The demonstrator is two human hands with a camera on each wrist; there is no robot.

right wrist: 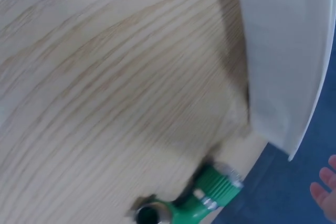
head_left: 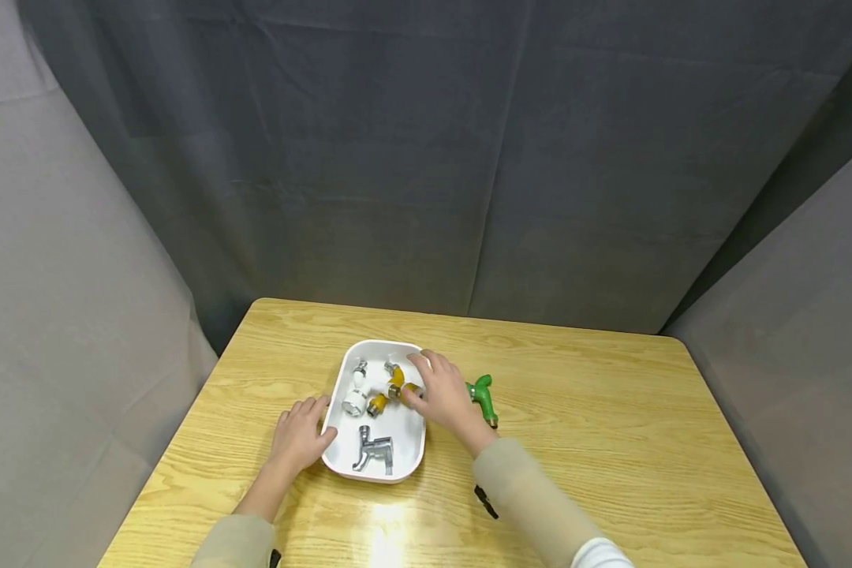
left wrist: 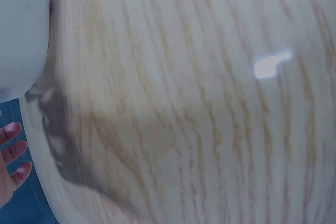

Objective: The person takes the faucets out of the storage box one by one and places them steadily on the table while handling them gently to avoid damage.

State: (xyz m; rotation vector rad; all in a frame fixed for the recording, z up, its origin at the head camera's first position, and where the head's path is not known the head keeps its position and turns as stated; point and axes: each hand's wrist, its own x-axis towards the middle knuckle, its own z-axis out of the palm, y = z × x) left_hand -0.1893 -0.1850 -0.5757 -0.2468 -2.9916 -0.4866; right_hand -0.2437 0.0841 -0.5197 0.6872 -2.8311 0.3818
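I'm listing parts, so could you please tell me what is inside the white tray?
A chrome tap, a white fitting and yellow fittings; the right hand hides whatever lies beneath it.

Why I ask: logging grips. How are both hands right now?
Left hand: open, at the white tray.
Right hand: open, over the tray's right rim; contact unclear.

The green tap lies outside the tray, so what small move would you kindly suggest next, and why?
Perhaps the right hand should reach for the green tap: it lies close by on the table, while the silver tap lies inside the white tray.
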